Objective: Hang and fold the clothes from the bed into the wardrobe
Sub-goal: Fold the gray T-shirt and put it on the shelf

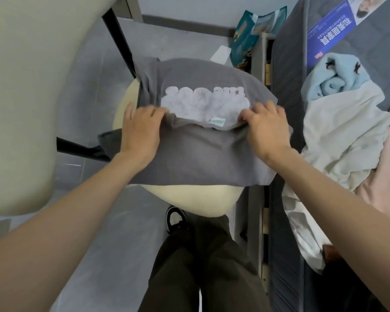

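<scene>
A grey T-shirt [196, 158] with a pale printed logo lies draped over a cream round seat [189, 201] in the middle of the frame, its near half folded up over the print. The left hand [142, 131] and the right hand [267, 129] sit at either end of that folded edge. Each grip is clamped on the cloth, the fingers curled over the fold.

Along the right of the frame runs the bed [288, 64], a dark grey mattress. A light blue garment [333, 84], a white garment [338, 136] and a pink garment [387, 167] lie heaped on it, touching one another. A blue leaflet [331, 30] lies on the mattress at upper right. A teal packet [245, 37] stands just left of the bed at top centre. Below the seat a black-and-white shoe [176, 219] shows.
</scene>
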Tool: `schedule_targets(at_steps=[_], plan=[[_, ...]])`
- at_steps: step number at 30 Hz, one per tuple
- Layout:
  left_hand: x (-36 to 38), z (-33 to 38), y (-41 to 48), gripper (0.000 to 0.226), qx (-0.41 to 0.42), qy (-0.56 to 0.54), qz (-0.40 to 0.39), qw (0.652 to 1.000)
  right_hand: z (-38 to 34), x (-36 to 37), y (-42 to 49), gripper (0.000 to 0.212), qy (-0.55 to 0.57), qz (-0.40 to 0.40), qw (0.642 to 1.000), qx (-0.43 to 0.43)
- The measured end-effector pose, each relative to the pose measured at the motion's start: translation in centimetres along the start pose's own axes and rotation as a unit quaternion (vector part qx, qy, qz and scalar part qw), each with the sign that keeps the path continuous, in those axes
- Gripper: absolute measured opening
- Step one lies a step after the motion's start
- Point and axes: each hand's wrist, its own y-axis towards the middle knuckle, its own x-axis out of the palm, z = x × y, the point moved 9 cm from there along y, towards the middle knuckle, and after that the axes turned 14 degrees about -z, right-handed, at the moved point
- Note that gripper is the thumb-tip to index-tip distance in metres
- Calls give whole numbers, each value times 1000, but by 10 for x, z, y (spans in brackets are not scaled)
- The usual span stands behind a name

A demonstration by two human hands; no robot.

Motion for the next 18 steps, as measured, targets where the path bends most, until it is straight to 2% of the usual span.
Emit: schedule_targets(at_steps=[2, 3, 5, 7, 8, 11, 14, 18], plan=[[0, -2, 2, 43, -30, -36, 60, 997, -1, 2, 4, 41, 45, 58, 997, 21], [5, -2, -2, 43, -35, -55, 78, 995, -6, 12, 2, 47, 64, 48, 997, 17], [28, 11, -19, 43, -5, -70, 75, 995, -23, 45, -7, 56, 96, -19, 995, -10], [66, 24, -42, 48, 38, -59, 15, 997, -39, 85, -23, 63, 124, -114, 984, -51], [89, 25, -52, 54, 40, -50, -40, 997, -44, 103, -31, 66, 131, -153, 977, -67], [152, 7, -72, 79, -1, -2, -211, 978, -37, 134, -40, 74, 131, -206, 966, -81], [167, -2, -71, 90, 8, 25, -237, 971, -28, 141, -38, 89, 125, -221, 962, -106], [160, -1, -65, 95, 4, 48, -243, 969, -32, 145, -44, 110, 47, -233, 962, -134]])
